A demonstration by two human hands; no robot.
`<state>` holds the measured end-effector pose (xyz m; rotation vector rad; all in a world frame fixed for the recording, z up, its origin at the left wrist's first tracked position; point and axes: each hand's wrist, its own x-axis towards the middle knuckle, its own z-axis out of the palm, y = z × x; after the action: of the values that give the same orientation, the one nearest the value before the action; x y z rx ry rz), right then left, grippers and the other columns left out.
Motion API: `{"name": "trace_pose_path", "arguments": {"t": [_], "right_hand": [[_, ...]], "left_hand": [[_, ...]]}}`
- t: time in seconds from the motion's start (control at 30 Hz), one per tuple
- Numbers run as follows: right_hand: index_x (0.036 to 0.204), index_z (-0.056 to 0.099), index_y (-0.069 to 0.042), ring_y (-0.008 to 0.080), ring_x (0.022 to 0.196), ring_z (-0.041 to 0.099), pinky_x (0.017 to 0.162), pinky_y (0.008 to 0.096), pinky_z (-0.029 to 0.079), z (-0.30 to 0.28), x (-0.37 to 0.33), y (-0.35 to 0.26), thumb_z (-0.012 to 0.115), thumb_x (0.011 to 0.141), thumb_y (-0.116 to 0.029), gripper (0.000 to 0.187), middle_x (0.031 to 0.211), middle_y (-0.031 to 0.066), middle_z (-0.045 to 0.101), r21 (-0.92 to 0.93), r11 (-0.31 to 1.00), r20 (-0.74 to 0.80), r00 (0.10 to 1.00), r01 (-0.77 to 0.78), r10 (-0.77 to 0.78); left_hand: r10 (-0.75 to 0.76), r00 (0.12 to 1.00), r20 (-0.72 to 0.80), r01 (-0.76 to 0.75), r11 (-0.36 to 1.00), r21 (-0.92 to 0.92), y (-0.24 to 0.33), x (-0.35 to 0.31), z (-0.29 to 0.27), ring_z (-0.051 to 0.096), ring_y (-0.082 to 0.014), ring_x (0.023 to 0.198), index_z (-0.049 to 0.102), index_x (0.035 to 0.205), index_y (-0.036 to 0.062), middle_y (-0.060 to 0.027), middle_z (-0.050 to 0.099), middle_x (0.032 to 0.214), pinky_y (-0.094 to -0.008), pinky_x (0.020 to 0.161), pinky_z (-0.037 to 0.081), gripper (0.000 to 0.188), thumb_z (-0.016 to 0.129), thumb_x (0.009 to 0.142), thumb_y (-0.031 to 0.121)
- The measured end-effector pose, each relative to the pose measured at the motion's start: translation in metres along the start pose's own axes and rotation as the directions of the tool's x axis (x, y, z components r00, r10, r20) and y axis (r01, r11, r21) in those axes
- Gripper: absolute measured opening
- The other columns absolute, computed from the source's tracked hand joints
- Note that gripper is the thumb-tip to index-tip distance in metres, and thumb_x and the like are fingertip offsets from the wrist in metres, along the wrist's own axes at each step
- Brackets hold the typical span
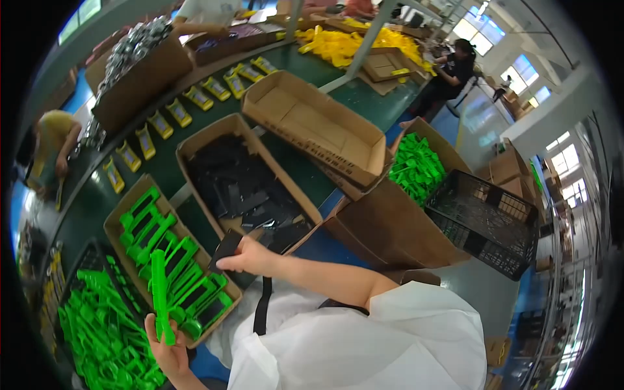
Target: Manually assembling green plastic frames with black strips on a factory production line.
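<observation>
A long green plastic part (159, 289) stands nearly upright in my left hand (170, 351), its lower end between the fingers. My right hand (252, 257) pinches a flat black rectangular plate (225, 249). That plate is apart from the green part. Between and beyond my hands lies a cardboard tray (231, 300) of green parts, several with black plates fitted in them. Just past my right hand is a longer cardboard box (186, 151) with many loose black plates (227, 175). Loose green parts (104, 331) fill a dark crate (68, 283) left of my left hand.
An open cardboard box (312, 123) rests beyond the black plates. To the right are a large carton (390, 234) of green pieces and a black crate (484, 214). Yellow tools (179, 112) line the green table (153, 172). Other people (452, 75) work around it.
</observation>
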<state>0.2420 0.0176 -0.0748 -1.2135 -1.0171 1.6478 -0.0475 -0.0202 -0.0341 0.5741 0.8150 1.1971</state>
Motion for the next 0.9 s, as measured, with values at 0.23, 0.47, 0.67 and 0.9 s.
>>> {"name": "trace_pose_path", "arguments": {"t": [0.23, 0.47, 0.67, 0.9], "right_hand": [[0.08, 0.058, -0.007, 0.0061, 0.057, 0.049, 0.05, 0.0196, 0.037, 0.015, -0.013, -0.005, 0.068, 0.073, -0.014, 0.015, 0.069, -0.0011, 0.056, 0.345, 0.932, -0.097, 0.992, 0.107, -0.078], [0.074, 0.055, -0.01, 0.0032, 0.044, 0.034, 0.039, 0.0197, 0.021, 0.044, -0.023, -0.018, 0.063, 0.077, -0.018, 0.012, 0.054, -0.0062, 0.043, 0.385, 0.922, 0.119, 0.993, -0.052, 0.006], [0.083, 0.057, -0.006, 0.0069, 0.053, 0.05, 0.048, 0.0226, 0.041, 0.008, -0.028, -0.048, 0.058, 0.081, -0.024, 0.018, 0.061, 0.0005, 0.055, -0.286, 0.957, 0.103, 0.995, 0.046, -0.017], [0.075, 0.053, -0.002, 0.0038, 0.042, 0.046, 0.038, 0.0172, 0.034, 0.001, -0.043, -0.074, 0.053, 0.084, -0.015, 0.016, 0.06, 0.0029, 0.057, -0.264, 0.961, 0.122, 0.985, -0.082, 0.118]], "left_hand": [[-0.109, 0.986, 0.125, 0.132, 0.972, -0.195, -0.062, 0.027, 0.041, 0.048, -0.0124, 0.082, 0.046, 0.111, 0.0038, -0.0038, 0.052, 0.097, -0.0243, 0.067, 0.04, 0.029, 0.051, 0.084, 0.01], [-0.08, 0.996, 0.027, 0.079, 0.997, 0.023, -0.063, 0.02, 0.078, 0.052, -0.0114, 0.074, 0.049, 0.111, 0.0022, -0.0042, 0.055, 0.103, -0.0239, 0.065, 0.042, 0.03, 0.052, 0.086, 0.018], [-0.021, 0.997, -0.078, 0.017, 0.999, -0.052, -0.038, 0.018, 0.08, 0.053, -0.0143, 0.078, 0.044, 0.114, -0.0002, -0.0123, 0.048, 0.116, -0.0253, 0.065, 0.044, 0.034, 0.053, 0.085, 0.014], [-0.171, 0.985, 0.021, 0.134, 0.839, 0.528, -0.018, 0.031, 0.055, 0.057, -0.0145, 0.067, 0.055, 0.101, -0.002, -0.0075, 0.059, 0.09, -0.0258, 0.057, 0.048, 0.02, 0.053, 0.082, 0.002]]}}
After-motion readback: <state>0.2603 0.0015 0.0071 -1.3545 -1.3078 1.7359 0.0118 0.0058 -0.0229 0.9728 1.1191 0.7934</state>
